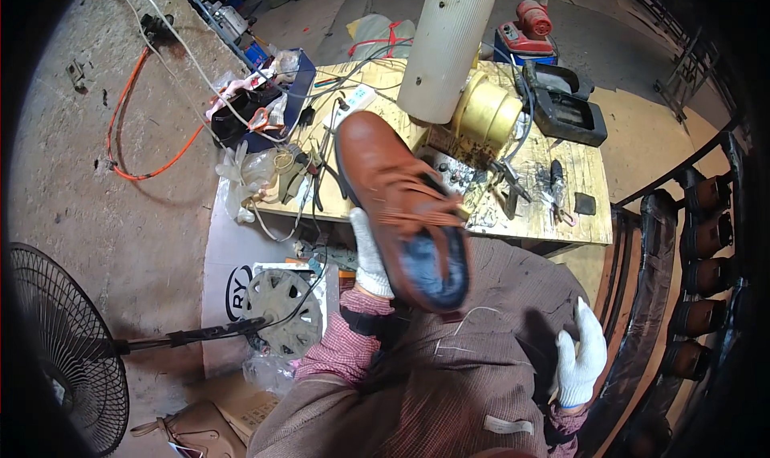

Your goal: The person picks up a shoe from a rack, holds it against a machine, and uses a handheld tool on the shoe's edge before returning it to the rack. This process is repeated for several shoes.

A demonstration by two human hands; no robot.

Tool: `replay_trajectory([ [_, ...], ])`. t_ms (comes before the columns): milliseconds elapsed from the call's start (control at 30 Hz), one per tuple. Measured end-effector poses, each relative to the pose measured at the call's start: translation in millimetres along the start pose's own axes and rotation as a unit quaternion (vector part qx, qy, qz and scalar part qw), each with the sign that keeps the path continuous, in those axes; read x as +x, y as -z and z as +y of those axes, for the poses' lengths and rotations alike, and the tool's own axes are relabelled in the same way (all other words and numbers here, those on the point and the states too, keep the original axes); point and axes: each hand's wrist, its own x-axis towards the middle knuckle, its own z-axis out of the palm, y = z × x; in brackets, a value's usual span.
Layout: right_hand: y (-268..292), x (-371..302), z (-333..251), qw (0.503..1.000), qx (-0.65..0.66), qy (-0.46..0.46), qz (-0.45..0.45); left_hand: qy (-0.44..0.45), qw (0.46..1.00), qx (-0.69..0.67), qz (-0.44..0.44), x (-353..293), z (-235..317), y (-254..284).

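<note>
A brown leather lace-up shoe [377, 165] with a dark lining is held up in front of me, toe pointing away and opening facing up. My left hand [369, 253], in a white knit glove, grips it from its left side; the fingers under the shoe are hidden. Over my right thigh, my right hand [581, 354] in a matching glove holds nothing, its thumb and fingers apart. Just beyond the shoe stands a bench machine with a yellow round housing [488, 113] and a thick ribbed pale hose [447, 45].
The wooden workbench [585, 169] carries cables, pliers [317, 185], a black tray [565, 105] and a dark blue box [301, 89]. A black fan [64, 354] stands at left. On the right, a rack [726, 149] holds several brown shoes [710, 237]. A tan bag [200, 430] lies lower left.
</note>
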Motion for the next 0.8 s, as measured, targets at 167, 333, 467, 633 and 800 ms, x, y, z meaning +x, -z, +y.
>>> replay_trajectory([
  [167,-5,18,-8,0.996,-0.027,0.073,-0.035,0.061,0.962,0.131,0.231,3,-10,-70],
  [333,-4,15,-9,0.997,-0.013,0.073,-0.026,-0.047,0.934,0.265,0.234,32,-2,-58],
  [467,-7,2,-6,1.000,0.005,0.025,-0.017,-0.157,0.847,0.417,0.290,47,12,-61],
  [633,-8,-5,3,0.999,0.004,-0.029,-0.035,-0.268,0.813,0.412,0.313,71,27,-99],
  [800,-10,10,3,0.999,0.009,-0.002,-0.042,-0.313,0.773,0.450,0.320,107,37,-124],
])
